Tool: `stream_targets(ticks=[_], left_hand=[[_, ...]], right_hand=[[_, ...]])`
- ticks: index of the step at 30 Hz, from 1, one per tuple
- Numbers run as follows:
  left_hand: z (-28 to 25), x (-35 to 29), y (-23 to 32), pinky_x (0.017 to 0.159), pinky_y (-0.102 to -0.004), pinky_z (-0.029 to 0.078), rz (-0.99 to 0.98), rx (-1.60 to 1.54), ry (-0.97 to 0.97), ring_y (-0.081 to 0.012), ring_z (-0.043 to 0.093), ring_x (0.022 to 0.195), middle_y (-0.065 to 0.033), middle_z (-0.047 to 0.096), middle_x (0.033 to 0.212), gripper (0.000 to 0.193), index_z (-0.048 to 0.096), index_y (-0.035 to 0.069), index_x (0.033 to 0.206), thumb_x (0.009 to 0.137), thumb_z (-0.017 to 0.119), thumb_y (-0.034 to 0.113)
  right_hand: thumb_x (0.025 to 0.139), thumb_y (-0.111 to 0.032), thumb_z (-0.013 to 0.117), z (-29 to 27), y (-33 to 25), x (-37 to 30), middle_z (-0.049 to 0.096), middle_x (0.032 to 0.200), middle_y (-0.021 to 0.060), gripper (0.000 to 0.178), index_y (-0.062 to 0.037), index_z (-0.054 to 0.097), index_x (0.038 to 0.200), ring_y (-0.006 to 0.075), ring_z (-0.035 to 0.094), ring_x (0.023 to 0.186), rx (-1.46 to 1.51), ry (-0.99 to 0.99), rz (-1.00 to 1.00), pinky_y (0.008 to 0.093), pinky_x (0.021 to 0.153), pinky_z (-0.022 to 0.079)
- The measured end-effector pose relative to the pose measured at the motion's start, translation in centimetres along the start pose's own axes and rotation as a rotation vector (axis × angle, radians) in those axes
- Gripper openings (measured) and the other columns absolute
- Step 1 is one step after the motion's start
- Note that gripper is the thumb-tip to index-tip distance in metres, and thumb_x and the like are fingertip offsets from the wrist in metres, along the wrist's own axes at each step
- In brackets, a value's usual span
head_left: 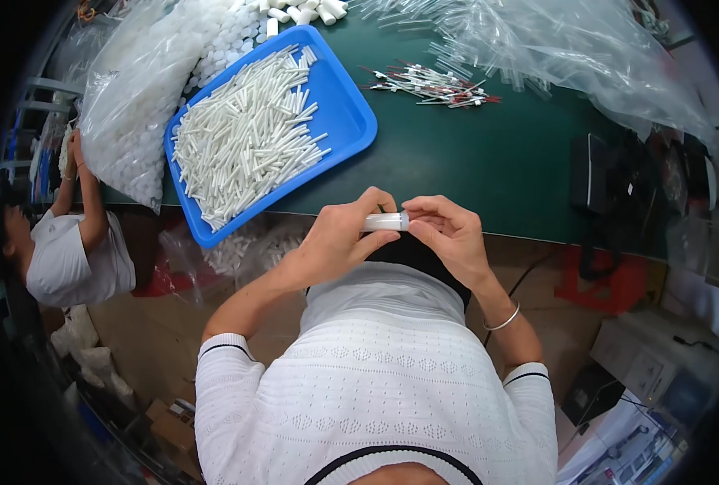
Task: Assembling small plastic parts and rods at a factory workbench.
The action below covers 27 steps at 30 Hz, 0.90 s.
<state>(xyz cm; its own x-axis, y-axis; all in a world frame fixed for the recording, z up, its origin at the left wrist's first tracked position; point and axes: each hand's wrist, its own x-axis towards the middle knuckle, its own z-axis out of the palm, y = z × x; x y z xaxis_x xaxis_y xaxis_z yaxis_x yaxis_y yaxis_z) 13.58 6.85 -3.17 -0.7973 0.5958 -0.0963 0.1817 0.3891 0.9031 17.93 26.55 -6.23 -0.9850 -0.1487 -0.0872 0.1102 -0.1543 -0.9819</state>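
Over table edge, left hand (339, 234), right hand (448, 230) pinching white tube (385, 221)

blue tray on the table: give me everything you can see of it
The blue tray is a shallow rectangle with rounded corners and a raised rim, and looks like plastic. It lies at an angle on the green table, its near corner jutting past the table's front edge. A loose heap of thin white tubes fills most of it; the right part is bare. A clear bag of white caps lies against its left side. Neither of the hands touches it.
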Motion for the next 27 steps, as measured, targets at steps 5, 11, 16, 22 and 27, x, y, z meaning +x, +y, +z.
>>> stream_targets(ticks=[5,11,16,22,27], left_hand=[[0.6,-0.1,-1.2,0.058,-0.0412,0.044,0.238,0.185,0.026,-0.0353,0.055,0.064,-0.0147,0.057,0.075,0.019,0.056,0.002,0.095,0.084,0.068,0.013],[1.5,0.0,-0.9,0.056,-0.0415,0.044,0.26,0.215,0.01,-0.0342,0.056,0.066,-0.0147,0.057,0.076,0.02,0.056,0.001,0.093,0.083,0.069,0.013],[1.3,0.5,-1.5,0.054,-0.0405,0.044,0.381,0.243,0.055,-0.0319,0.057,0.065,-0.0131,0.056,0.078,0.02,0.055,0.002,0.094,0.083,0.069,0.012],[1.5,0.2,-1.5,0.055,-0.0386,0.044,0.428,0.427,0.176,-0.0288,0.057,0.062,-0.0117,0.057,0.077,0.02,0.058,0.003,0.096,0.083,0.07,0.014],[1.1,0.6,-2.0,0.049,-0.0264,0.034,-0.198,-0.64,-0.288,-0.0118,0.043,0.052,-0.0025,0.05,0.06,0.048,0.059,0.001,0.087,0.101,0.041,0.044]], right_hand=[[0.089,0.0,0.063,-0.3,1.6,-0.1,0.063,0.097,0.0043,0.018,0.0019,0.063,0.107,0.0095,0.062,0.088,0.053,-0.044,-0.094,0.0226,0.081,0.051],[0.09,0.0,0.063,-0.9,1.1,0.1,0.06,0.096,0.0026,0.014,0.0016,0.063,0.103,0.0079,0.058,0.086,0.175,-0.137,-0.06,0.0218,0.079,0.05],[0.09,0.001,0.063,-1.4,1.1,0.2,0.06,0.095,0.0025,0.012,0.0016,0.064,0.102,0.007,0.056,0.082,0.142,-0.144,-0.055,0.0213,0.076,0.05],[0.085,0.003,0.068,-0.7,0.9,0.5,0.06,0.09,0.0034,0.018,-0.0003,0.069,0.103,0.0087,0.055,0.081,0.23,-0.102,-0.025,0.0213,0.072,0.048],[0.082,-0.002,0.07,-1.4,-1.1,1.1,0.056,0.08,0.0004,0.023,-0.0044,0.071,0.105,0.0073,0.048,0.068,-0.234,0.032,-0.101,0.0222,0.062,0.041]])
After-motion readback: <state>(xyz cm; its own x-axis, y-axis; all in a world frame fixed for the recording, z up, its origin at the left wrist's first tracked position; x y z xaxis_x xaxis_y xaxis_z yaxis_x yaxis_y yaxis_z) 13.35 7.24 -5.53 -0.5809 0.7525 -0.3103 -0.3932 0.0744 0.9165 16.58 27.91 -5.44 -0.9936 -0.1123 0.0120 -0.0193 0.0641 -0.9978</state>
